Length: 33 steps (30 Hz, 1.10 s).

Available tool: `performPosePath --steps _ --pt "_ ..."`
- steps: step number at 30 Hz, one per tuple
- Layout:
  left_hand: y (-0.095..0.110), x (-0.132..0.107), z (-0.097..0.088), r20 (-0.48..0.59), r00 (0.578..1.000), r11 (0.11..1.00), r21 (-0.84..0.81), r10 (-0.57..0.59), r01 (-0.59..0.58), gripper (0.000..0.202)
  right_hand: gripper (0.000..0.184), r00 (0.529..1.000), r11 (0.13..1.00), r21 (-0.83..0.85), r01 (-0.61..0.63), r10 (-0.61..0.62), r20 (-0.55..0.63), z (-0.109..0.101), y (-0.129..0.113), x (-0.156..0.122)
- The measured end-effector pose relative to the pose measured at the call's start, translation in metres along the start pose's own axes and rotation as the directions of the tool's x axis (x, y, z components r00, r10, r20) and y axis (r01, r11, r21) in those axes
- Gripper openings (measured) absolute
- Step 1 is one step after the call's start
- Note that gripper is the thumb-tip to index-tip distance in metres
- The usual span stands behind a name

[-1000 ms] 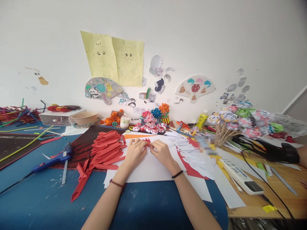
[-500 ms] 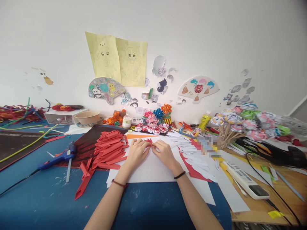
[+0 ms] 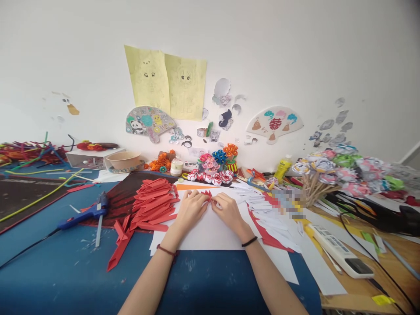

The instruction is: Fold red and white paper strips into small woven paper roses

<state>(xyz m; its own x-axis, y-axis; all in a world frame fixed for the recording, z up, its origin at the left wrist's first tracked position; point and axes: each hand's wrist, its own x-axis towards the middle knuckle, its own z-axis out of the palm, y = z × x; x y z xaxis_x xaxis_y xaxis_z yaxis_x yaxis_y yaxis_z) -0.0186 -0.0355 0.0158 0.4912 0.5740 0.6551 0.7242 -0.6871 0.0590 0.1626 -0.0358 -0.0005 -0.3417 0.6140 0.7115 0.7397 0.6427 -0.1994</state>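
Between my two hands is a small folded red paper piece (image 3: 207,194) with pointed tips, partly hidden by fingers. My left hand (image 3: 193,207) pinches it from the left, and my right hand (image 3: 227,209) closes on it from the right. Both hands are over a sheet of white paper (image 3: 213,234). Left of my left hand lies a heap of folded red paper strips (image 3: 152,203). To the right of my right hand are many folded white paper strips (image 3: 264,210).
A blue glue gun (image 3: 88,213) with a cord lies at left. Paper flowers on sticks (image 3: 328,175) stand at right, near a white power strip (image 3: 341,251). Small flowers (image 3: 211,164), a bowl (image 3: 124,162) and a yellow bottle (image 3: 282,168) line the wall.
The view has shifted slightly, so everything appears a little farther right. Both hands keep their pinch on the red paper piece, with little visible finger movement.
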Motion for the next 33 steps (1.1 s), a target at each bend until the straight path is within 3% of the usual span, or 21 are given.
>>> performPosePath --steps 13,17,26,33 --pt "0.010 -0.002 0.000 -0.050 0.996 0.997 0.017 -0.077 0.078 0.012 0.014 1.000 1.000 0.002 0.016 -0.016 -0.007 -0.002 -0.009 0.001" --pt "0.003 -0.003 -0.002 -0.029 0.999 0.999 0.026 -0.044 0.045 0.013 0.013 1.000 0.999 0.029 0.019 -0.019 -0.007 -0.002 -0.007 0.000" --pt "-0.007 -0.002 -0.004 0.155 0.978 0.984 0.082 0.143 -0.157 0.021 0.024 0.978 0.987 0.011 0.159 -0.159 0.138 0.005 0.002 -0.006" --pt "-0.008 -0.002 -0.003 0.174 0.971 0.982 0.066 0.165 -0.179 0.022 0.029 0.956 0.968 -0.041 0.246 -0.235 0.178 0.006 0.001 -0.004"
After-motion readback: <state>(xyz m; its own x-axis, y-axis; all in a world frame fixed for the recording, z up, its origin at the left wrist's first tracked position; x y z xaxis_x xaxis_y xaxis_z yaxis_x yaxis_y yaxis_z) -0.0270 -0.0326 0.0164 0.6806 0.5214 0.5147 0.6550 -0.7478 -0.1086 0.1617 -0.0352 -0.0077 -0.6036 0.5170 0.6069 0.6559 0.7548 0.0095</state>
